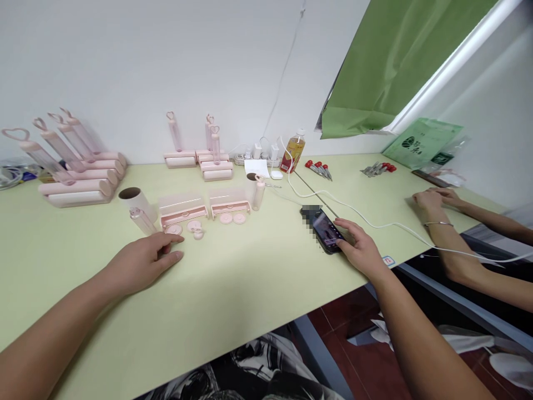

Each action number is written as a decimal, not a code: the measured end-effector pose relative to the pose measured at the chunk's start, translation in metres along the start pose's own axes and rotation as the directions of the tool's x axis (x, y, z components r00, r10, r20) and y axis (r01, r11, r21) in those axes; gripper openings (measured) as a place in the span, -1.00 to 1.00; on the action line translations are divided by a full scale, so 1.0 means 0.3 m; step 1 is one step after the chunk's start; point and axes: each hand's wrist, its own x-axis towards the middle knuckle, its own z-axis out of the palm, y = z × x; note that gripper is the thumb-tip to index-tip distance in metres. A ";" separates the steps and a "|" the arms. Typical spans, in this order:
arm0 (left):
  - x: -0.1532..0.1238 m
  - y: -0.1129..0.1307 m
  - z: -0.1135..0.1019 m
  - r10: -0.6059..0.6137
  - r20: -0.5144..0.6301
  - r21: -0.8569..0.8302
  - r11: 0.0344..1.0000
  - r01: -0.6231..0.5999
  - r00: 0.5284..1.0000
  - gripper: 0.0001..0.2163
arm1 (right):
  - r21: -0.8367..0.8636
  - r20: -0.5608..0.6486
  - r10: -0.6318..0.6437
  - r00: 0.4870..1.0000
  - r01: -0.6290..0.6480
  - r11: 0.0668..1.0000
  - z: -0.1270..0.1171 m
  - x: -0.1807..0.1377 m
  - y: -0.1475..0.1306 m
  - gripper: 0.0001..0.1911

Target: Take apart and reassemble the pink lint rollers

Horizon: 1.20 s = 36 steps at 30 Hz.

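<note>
My left hand [139, 264] rests on the table with its thumb and index finger apart, holding nothing. Just beyond its fingertips lie pink round discs [194, 225] and a small pink knob-like part [199, 234]. A clear pink tube handle [142, 220] leans beside a white paper-looking roll [144, 203]. Two pink roller housings with clear covers [184, 211] lie near them. My right hand [358, 247] is at the right edge of a dark smartphone [327, 230] lying on the table. Its thumb touches the lit screen, and the fingers are spread.
Lint rollers with heart-topped handles [77, 186] stand at the left, more [216, 169] along the wall. A drink bottle [293, 151] and white cable [358, 214] are behind the phone. Red-ended metal tools [320, 169] lie farther right. Another person's hands [431, 201] rest at the right.
</note>
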 end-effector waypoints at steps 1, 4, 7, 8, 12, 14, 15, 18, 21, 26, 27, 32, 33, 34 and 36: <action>-0.001 0.000 0.000 -0.002 0.001 0.003 1.000 0.002 1.000 -0.48 | -0.003 -0.007 0.008 1.000 -0.008 1.000 0.001 0.001 0.001 -0.56; 0.000 -0.004 0.002 -0.002 0.005 0.003 1.000 0.002 1.000 -0.48 | -0.018 -0.020 0.011 1.000 -0.012 1.000 0.003 0.003 0.003 -0.57; 0.003 -0.009 0.004 0.002 -0.001 0.002 1.000 -0.002 1.000 -0.48 | -0.034 -0.027 -0.003 1.000 0.002 0.999 0.005 0.004 0.006 -0.58; 0.004 -0.010 0.005 0.002 -0.001 0.003 1.000 -0.002 1.000 -0.48 | -0.040 -0.032 -0.003 0.999 0.001 0.999 0.006 0.004 0.007 -0.58; 0.006 -0.014 0.007 0.005 0.005 0.002 1.000 -0.005 1.000 -0.48 | -0.064 -0.048 0.008 0.999 -0.011 0.998 0.010 0.004 0.010 -0.58; 0.006 -0.014 0.006 0.007 0.010 0.002 1.000 -0.007 1.000 -0.48 | -0.068 -0.052 0.008 0.999 -0.011 0.998 0.011 0.005 0.010 -0.59; 0.005 -0.014 0.005 0.007 0.014 0.003 1.000 -0.007 1.000 -0.48 | -0.068 -0.055 0.007 0.998 -0.011 0.998 0.011 0.005 0.010 -0.60; 0.005 -0.013 0.005 0.013 0.012 0.000 1.000 -0.013 1.000 -0.48 | -0.066 -0.052 0.003 0.999 -0.007 0.998 0.011 0.005 0.010 -0.60; 0.005 -0.014 0.007 0.022 -0.004 -0.009 1.000 -0.022 1.000 -0.48 | -0.053 -0.051 -0.005 0.999 0.002 0.999 0.012 0.004 0.009 -0.61; 0.005 -0.014 0.007 0.009 0.003 -0.002 1.000 -0.009 1.000 -0.49 | -0.038 -0.055 -0.025 0.998 0.023 0.999 0.007 -0.002 -0.005 -0.64; 0.005 -0.014 0.007 0.004 0.009 0.004 1.000 -0.004 1.000 -0.49 | -0.052 -0.038 -0.043 0.998 0.041 0.998 0.005 -0.004 -0.009 -0.64; 0.006 -0.011 0.005 -0.005 0.023 0.020 1.000 0.004 1.000 -0.48 | -0.139 0.071 -0.123 0.990 0.132 0.981 -0.001 -0.006 -0.024 -0.58; 0.006 -0.011 0.005 -0.003 0.024 0.020 1.000 0.003 1.000 -0.48 | -0.152 0.083 -0.127 0.988 0.139 0.979 0.000 -0.006 -0.025 -0.57; 0.007 -0.012 0.006 -0.003 0.024 0.020 1.000 0.003 1.000 -0.48 | -0.162 0.092 -0.131 0.987 0.144 0.976 0.001 -0.006 -0.025 -0.55; 0.007 -0.014 0.007 0.002 0.021 0.019 1.000 -0.002 1.000 -0.48 | -0.174 0.105 -0.136 0.985 0.153 0.973 0.004 -0.005 -0.025 -0.54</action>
